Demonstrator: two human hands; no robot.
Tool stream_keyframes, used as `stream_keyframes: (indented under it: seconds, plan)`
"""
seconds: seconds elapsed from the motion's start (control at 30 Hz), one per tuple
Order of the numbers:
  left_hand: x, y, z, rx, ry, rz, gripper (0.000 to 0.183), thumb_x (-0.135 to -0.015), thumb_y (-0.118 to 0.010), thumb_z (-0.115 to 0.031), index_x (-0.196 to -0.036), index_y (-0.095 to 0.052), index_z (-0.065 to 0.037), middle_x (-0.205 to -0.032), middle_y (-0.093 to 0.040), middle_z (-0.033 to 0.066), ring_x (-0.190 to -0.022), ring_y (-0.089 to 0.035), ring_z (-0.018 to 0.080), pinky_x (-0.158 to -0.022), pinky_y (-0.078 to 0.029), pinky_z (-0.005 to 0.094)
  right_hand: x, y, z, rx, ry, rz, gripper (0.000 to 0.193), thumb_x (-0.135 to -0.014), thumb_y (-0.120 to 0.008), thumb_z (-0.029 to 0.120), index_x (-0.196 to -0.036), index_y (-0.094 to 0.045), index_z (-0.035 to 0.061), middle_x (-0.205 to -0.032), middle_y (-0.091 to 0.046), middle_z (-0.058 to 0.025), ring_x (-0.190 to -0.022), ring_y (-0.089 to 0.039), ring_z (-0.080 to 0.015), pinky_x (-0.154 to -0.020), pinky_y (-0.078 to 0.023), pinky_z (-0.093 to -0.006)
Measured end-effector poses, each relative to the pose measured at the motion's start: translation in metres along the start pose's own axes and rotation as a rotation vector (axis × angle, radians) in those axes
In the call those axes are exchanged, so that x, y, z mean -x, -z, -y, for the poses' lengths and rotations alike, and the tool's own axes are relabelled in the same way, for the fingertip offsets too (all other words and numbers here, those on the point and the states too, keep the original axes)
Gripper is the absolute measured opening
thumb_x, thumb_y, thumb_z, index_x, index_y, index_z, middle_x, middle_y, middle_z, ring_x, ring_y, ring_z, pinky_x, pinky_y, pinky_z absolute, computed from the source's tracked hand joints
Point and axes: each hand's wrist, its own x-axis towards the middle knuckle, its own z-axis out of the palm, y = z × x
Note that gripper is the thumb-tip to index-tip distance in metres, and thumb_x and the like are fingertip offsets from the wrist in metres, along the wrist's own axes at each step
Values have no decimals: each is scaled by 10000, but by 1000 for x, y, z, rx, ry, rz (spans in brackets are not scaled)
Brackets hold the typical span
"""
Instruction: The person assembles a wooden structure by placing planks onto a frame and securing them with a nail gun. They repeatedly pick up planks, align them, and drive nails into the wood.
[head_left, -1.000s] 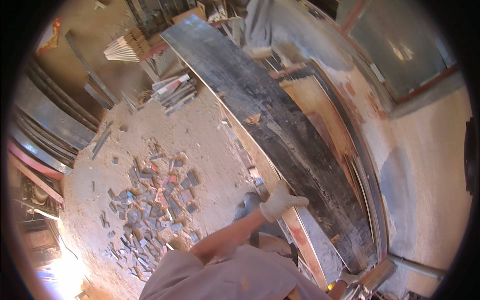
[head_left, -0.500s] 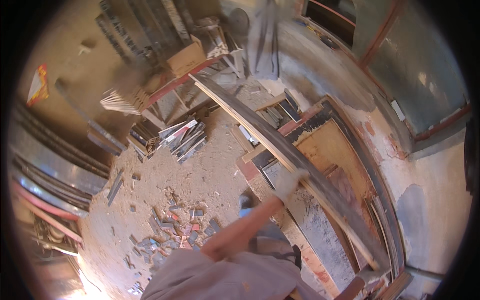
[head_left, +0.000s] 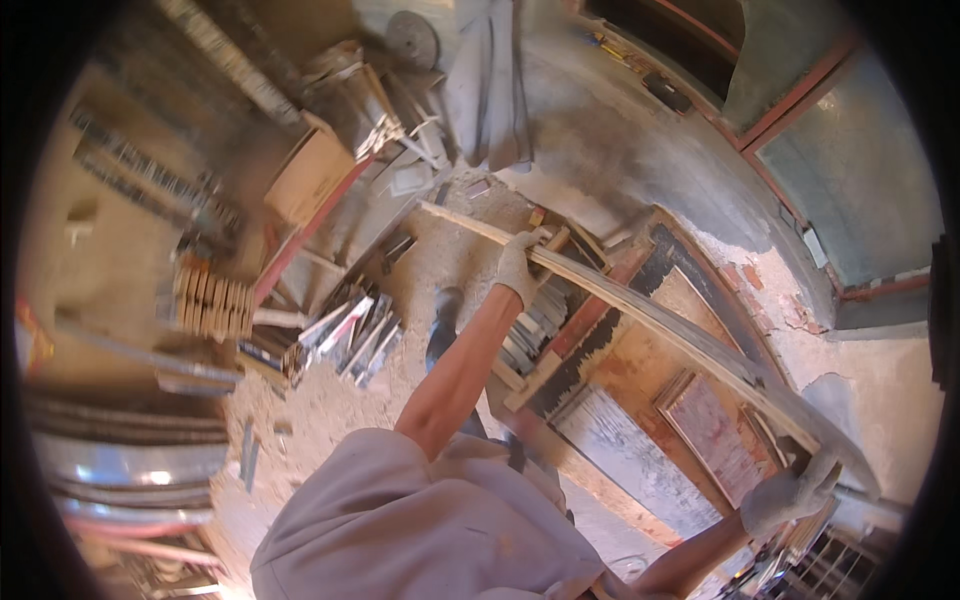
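A long grey-brown wooden board slants across in front of me, from the far middle down to the near right. My left hand, in a pale work glove, is closed round its far part. Close to the near end, my right hand, gloved too, grips the board's lower edge; some of its fingers are hidden. Below the board lies a worn workbench with a dark, chipped border. On it rest a whitish, scuffed panel and a smaller reddish-grey panel.
Short strips are piled on the dusty floor. A cardboard box and stacked slats stand on a red-edged rack at the far left. Grey cloth hangs at the back. A peeling wall with a glazed window borders the right.
My left hand has moved farther forward along the board. The board's near end has shifted right and up. My right hand has come more into view, and my view has turned.
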Motion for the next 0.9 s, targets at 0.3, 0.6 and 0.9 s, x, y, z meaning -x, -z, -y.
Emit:
stream_keyframes:
  seconds: [0.3,0.6,0.9]
  plan:
    - [-196,-7,-109,159,309,-75,98,-991,-607,-217,-955,-650,-137,-873,-668,12,-884,-651,156,-691,-565,274,35,-278,259,30,131,106,359,-911,-783,319,-906,-703,-30,-679,-653,-48,-621,-572,-101,-601,-461,-269]
    - [-274,-61,-187,85,228,118,267,-1039,-597,-342,-1004,-669,-87,-872,-641,52,-830,-640,190,-630,-595,321,-19,-610,335,522,598,298,599,-809,-739,625,-849,-727,27,-861,-715,-278,-931,-711,-455,-789,-549,-508]
    - [-166,325,-227,-706,317,-561,309,-852,-724,-255,-1143,-638,-194,-863,-683,168,-819,-697,329,-707,-558,467,-21,-756,365,285,637,366,603,-883,-619,572,-952,-732,-16,-995,-713,-300,-1005,-691,-439,-889,-537,-507]
